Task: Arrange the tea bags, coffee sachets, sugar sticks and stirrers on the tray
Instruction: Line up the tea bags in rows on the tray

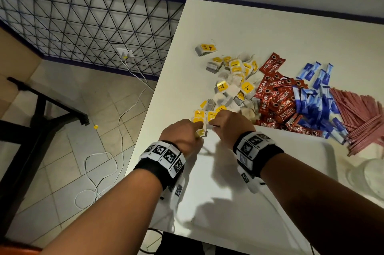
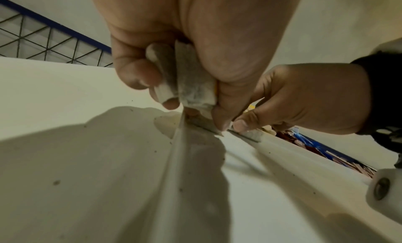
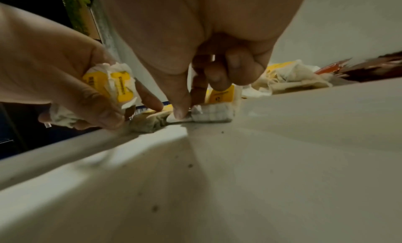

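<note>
A loose pile of tea bags [image 1: 232,80] with yellow tags lies on the white table, with red coffee sachets [image 1: 278,101], blue sugar sticks [image 1: 318,99] and pink stirrers [image 1: 361,117] to its right. The white tray [image 1: 218,171] sits nearest me. Both hands meet at its far left rim. My left hand [image 1: 199,128] grips a bunch of tea bags [image 3: 113,85] in its palm, its fingertip on a tea bag at the rim. My right hand [image 1: 214,123] pinches a flat tea bag [image 3: 213,114] between thumb and fingers at the rim [image 3: 304,99].
The table's left edge [image 1: 158,88] drops to a tiled floor with a white cable [image 1: 99,171] and a stray yellow tag [image 1: 95,127]. A clear glass vessel [image 1: 369,175] stands right of the tray. The wall runs behind the table.
</note>
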A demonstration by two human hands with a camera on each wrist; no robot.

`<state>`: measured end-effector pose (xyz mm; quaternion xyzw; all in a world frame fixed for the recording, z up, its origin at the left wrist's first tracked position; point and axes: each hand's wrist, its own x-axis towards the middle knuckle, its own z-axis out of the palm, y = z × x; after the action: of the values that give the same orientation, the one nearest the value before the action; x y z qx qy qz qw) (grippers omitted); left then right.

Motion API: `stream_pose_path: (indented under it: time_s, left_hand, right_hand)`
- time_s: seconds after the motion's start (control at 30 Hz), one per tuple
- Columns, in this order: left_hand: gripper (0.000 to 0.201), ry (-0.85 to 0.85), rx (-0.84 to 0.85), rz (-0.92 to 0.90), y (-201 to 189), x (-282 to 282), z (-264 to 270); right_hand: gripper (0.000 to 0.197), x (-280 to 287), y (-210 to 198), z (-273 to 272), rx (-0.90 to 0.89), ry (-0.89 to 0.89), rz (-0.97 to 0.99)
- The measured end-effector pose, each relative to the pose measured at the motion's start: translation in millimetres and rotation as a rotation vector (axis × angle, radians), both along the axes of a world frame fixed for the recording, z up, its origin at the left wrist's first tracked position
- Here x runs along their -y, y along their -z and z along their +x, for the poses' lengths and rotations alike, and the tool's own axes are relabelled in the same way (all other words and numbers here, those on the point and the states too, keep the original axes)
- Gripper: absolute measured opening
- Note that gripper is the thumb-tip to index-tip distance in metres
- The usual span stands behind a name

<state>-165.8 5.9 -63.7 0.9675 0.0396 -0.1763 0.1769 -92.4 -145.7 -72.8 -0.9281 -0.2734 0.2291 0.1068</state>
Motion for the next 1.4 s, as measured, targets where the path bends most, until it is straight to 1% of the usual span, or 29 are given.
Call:
stream_pose_path:
  time_s: [0.03, 0.07, 0.1, 0.13, 0.17, 0.2, 0.23, 0.27, 0.3, 0.37, 0.43, 0.5, 0.6, 0.7, 0.77, 0.87, 0.93, 1.0, 1.07, 1.1, 1.13, 1.17, 1.2, 1.23, 1.27, 1.33, 1.37, 1.4]
  left_hand:
    - [0.025, -0.058, 0.028, -0.073, -3.4, -0.3, -0.9]
    - [0.021, -0.177, 0.060, -0.220, -5.4, -0.3, -2.1]
    - [0.014, -0.353, 0.093, -0.470, -8.0, 0.7, -4.9]
    - [0.009, -0.542, 0.085, -0.770, -12.3, 3.3, -8.1]
    - [0.014, -0.699, 0.054, -1.042, -15.6, 5.6, -10.9]
    - [0.027, -0.808, 0.000, -1.246, -15.5, 8.2, -12.4]
    - [0.046, -0.886, -0.055, -1.378, -13.6, 10.0, -12.5]
    - [0.063, -0.951, -0.109, -1.457, -13.8, 11.8, -10.9]
    - [0.072, -1.013, -0.156, -1.492, -15.5, 12.4, -8.4]
    - [0.075, -1.117, -0.222, -1.500, -17.6, 13.8, -4.7]
    - [0.076, -1.157, -0.253, -1.529, -23.6, 15.6, -3.9]
    - [0.077, -1.154, -0.260, -1.555, -27.0, 18.7, -3.4]
    - [0.077, -1.111, -0.267, -1.583, -32.9, 24.1, -3.2]
    - [0.076, -1.088, -0.253, -1.551, -29.1, 26.1, -3.9]
    - [0.075, -1.095, -0.245, -1.539, -25.4, 27.5, -3.6]
    - [0.072, -1.102, -0.257, -1.572, -26.0, 29.9, -3.3]
    - [0.067, -1.088, -0.254, -1.558, -23.2, 29.2, -3.4]
    - [0.058, -1.074, -0.194, -1.446, -18.1, 24.3, -4.9]
    - [0.041, -1.010, -0.067, -1.299, -11.6, 15.5, -9.6]
    - [0.027, -0.948, -0.002, -1.259, -10.9, 10.9, -12.9]
    - [0.011, -0.870, 0.035, -1.259, -13.1, 7.1, -16.1]
    - [0.013, -0.782, 0.049, -1.258, -12.7, 4.8, -18.5]
    - [0.025, -0.712, 0.036, -1.254, -13.6, 4.6, -21.0]
    - [0.032, -0.663, 0.011, -1.246, -11.1, 4.9, -21.1]
    - [0.031, -0.637, -0.007, -1.231, -11.0, 6.4, -20.3]
    - [0.022, -0.605, -0.039, -1.158, -4.5, 8.5, -17.8]
    - [0.022, -0.596, -0.042, -1.091, 0.5, 9.2, -16.1]
    - [0.027, -0.578, -0.054, -1.011, 5.0, 9.0, -14.8]
  right_hand:
    - [0.023, 0.9, -2.1, -0.5, 0.010, 0.018, 0.039]
    - [0.022, 1.8, -5.9, -0.6, 0.022, 0.040, 0.104]
    - [0.022, 2.6, -11.4, -1.5, 0.029, 0.069, 0.183]
    - [0.021, 3.4, -17.5, -2.8, 0.031, 0.105, 0.275]
    - [0.020, 3.7, -24.3, -4.8, 0.026, 0.132, 0.364]
    - [0.018, 3.5, -31.0, -7.5, 0.019, 0.139, 0.435]
    - [0.017, 2.4, -36.9, -10.3, 0.014, 0.126, 0.485]
    - [0.016, 0.9, -40.4, -13.1, 0.008, 0.100, 0.524]
    - [0.017, -1.2, -43.1, -15.3, 0.008, 0.070, 0.559]
    - [0.023, -4.6, -44.8, -17.9, 0.032, 0.002, 0.600]
    - [0.031, -6.2, -42.6, -18.5, 0.055, -0.054, 0.576]
    - [0.033, -5.7, -41.4, -18.7, 0.050, -0.064, 0.542]
    - [0.030, -2.0, -38.2, -18.2, 0.036, -0.062, 0.552]
    - [0.035, -0.2, -36.8, -17.0, 0.035, -0.049, 0.543]
    - [0.030, 1.4, -37.4, -16.7, 0.055, -0.056, 0.563]
    - [0.016, 3.8, -39.8, -19.9, 0.087, -0.090, 0.607]
    - [0.011, 5.8, -45.0, -20.0, 0.027, -0.040, 0.603]
    - [0.013, 10.5, -49.0, -16.9, -0.089, 0.039, 0.548]
    - [0.013, 16.2, -49.9, -12.3, -0.123, 0.058, 0.483]
    - [0.012, 17.8, -49.7, -9.8, -0.126, 0.056, 0.458]
    - [0.013, 19.1, -49.3, -7.8, -0.135, 0.053, 0.439]
    - [0.013, 19.9, -49.5, -6.3, -0.152, 0.050, 0.423]
    - [0.013, 20.4, -49.5, -5.4, -0.174, 0.050, 0.406]
    - [0.013, 20.9, -50.0, -5.2, -0.189, 0.051, 0.390]
    - [0.013, 21.1, -50.4, -5.7, -0.196, 0.049, 0.374]
    - [0.010, 21.0, -49.9, -6.7, -0.184, 0.032, 0.350]
    - [0.009, 21.0, -49.1, -6.9, -0.166, 0.015, 0.339]
    - [0.009, 20.6, -47.2, -6.4, -0.153, -0.001, 0.324]
